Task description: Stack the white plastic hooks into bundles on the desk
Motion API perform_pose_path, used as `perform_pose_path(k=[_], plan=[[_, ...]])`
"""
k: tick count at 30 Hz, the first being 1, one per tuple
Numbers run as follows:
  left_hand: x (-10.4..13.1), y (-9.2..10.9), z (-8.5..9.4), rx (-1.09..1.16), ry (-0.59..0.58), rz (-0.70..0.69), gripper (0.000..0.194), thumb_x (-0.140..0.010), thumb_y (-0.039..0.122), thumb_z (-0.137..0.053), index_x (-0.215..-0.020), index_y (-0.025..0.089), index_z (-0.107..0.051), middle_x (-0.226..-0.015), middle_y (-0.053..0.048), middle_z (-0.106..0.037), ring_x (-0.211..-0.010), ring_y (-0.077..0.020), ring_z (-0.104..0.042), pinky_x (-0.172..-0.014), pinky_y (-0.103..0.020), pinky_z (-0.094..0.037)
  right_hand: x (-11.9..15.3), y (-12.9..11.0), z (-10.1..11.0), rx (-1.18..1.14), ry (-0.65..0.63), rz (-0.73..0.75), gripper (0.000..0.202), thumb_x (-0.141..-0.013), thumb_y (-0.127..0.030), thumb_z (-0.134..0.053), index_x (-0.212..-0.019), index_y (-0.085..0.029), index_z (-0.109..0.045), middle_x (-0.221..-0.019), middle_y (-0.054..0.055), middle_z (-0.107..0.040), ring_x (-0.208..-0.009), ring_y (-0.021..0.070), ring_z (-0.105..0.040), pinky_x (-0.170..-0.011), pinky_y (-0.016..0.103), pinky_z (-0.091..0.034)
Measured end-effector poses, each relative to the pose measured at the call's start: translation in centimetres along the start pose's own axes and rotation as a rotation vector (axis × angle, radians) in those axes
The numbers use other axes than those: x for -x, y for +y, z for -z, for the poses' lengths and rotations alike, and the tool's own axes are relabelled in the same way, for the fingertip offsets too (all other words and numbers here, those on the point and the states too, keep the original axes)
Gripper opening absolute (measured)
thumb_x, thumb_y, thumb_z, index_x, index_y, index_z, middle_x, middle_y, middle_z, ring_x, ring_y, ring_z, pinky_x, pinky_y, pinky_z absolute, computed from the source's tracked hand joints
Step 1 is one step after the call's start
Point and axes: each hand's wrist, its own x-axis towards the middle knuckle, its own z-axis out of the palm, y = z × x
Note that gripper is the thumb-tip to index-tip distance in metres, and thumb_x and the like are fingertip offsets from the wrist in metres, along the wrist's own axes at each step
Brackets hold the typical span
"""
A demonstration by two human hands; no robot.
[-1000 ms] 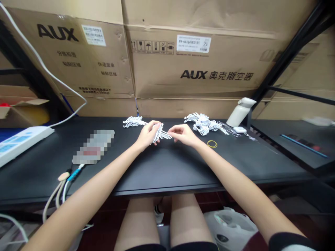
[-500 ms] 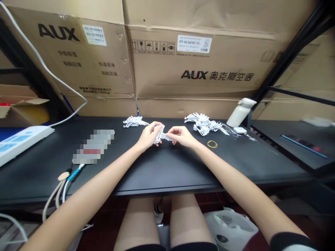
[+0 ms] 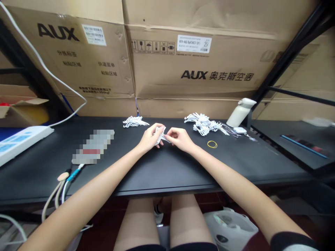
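My left hand [image 3: 152,136] is closed around a bundle of thin white hook-ended sticks [image 3: 160,135], held just above the dark table. At its right, my right hand [image 3: 179,138] pinches at the straight ends of the same bundle, thumb and index finger together. The fingers partly hide the bundle, and its exact kind cannot be made out. Behind my left hand lies a loose pile of similar white sticks [image 3: 134,121]. A larger heap of them [image 3: 202,123] rests beyond my right hand. A yellow rubber band [image 3: 212,144] lies to the right of that hand.
A white bottle [image 3: 240,113] stands at the back right, near a small white case [image 3: 240,130]. On the left are a blurred-out flat object [image 3: 94,146] with cables and a power strip [image 3: 23,141]. Large cardboard boxes [image 3: 162,80] wall the table's back [image 3: 167,170].
My right hand has shifted slightly left along the bundle, its fingers now closer to my left hand. The piles and the rubber band have stayed put.
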Motion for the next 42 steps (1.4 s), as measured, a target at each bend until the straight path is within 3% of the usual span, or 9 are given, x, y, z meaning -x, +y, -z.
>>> perform_pose_path(k=[6,11,20,27,33,42], plan=[[0.1,0.2,-0.1,-0.018,-0.009,-0.019,0.038,-0.088,0.046,-0.05,-0.111,0.017,-0.057,-0.057,0.002,-0.056,-0.041,-0.0111,-0.057,-0.032,-0.017,-0.042,0.1,-0.1,-0.1,0.007,0.006,0.014,0.031,-0.08,-0.047,-0.059,-0.069,-0.018,-0.055,-0.06,0.0,-0.059,-0.051,0.0118,-0.053,-0.05,0.023,-0.042],[0.0,0.5,0.0,0.045,-0.027,0.042,0.038,-0.091,0.044,-0.044,-0.113,0.014,-0.057,-0.059,0.001,-0.057,-0.041,-0.0104,-0.056,-0.032,-0.016,-0.041,-0.1,-0.1,0.0,-0.105,-0.023,-0.031,0.032,-0.078,-0.047,-0.062,-0.07,-0.017,-0.056,-0.057,-0.001,-0.057,-0.047,0.01,-0.051,-0.046,0.022,-0.039],[-0.1,0.6,0.0,0.104,-0.055,0.11,0.038,-0.092,0.04,-0.044,-0.115,0.013,-0.056,-0.059,-0.002,-0.061,-0.046,-0.0132,-0.059,-0.036,-0.02,-0.047,-0.3,-0.7,-0.1,-0.251,-0.134,-0.135,0.04,-0.079,-0.049,-0.061,-0.084,-0.01,-0.066,-0.064,0.004,-0.065,-0.041,0.0054,-0.042,-0.039,0.019,-0.033],[0.0,0.8,-0.2,0.087,-0.08,0.114,0.041,-0.091,0.041,-0.047,-0.118,0.012,-0.057,-0.058,-0.002,-0.061,-0.046,-0.0129,-0.06,-0.038,-0.019,-0.047,-0.2,-0.6,0.1,-0.245,-0.259,-0.137,0.041,-0.081,-0.051,-0.058,-0.075,-0.011,-0.066,-0.062,0.002,-0.063,-0.038,0.0039,-0.04,-0.037,0.019,-0.028],[0.1,1.2,-0.1,0.111,-0.135,0.167,0.047,-0.092,0.043,-0.044,-0.128,0.013,-0.052,-0.06,-0.003,-0.065,-0.049,-0.0144,-0.063,-0.04,-0.02,-0.048,-0.1,-1.0,0.4,-0.208,-0.256,-0.118,0.041,-0.081,-0.05,-0.058,-0.07,-0.011,-0.063,-0.06,0.002,-0.062,-0.037,0.0038,-0.039,-0.037,0.018,-0.027],[-0.1,1.0,0.0,0.112,-0.119,0.194,0.047,-0.091,0.052,-0.041,-0.113,0.014,-0.058,-0.059,-0.003,-0.065,-0.047,-0.0152,-0.062,-0.039,-0.022,-0.049,-0.1,-1.0,0.2,-0.225,-0.257,-0.138,0.04,-0.08,-0.05,-0.06,-0.07,-0.012,-0.063,-0.058,0.001,-0.06,-0.037,0.0037,-0.04,-0.036,0.017,-0.027]])
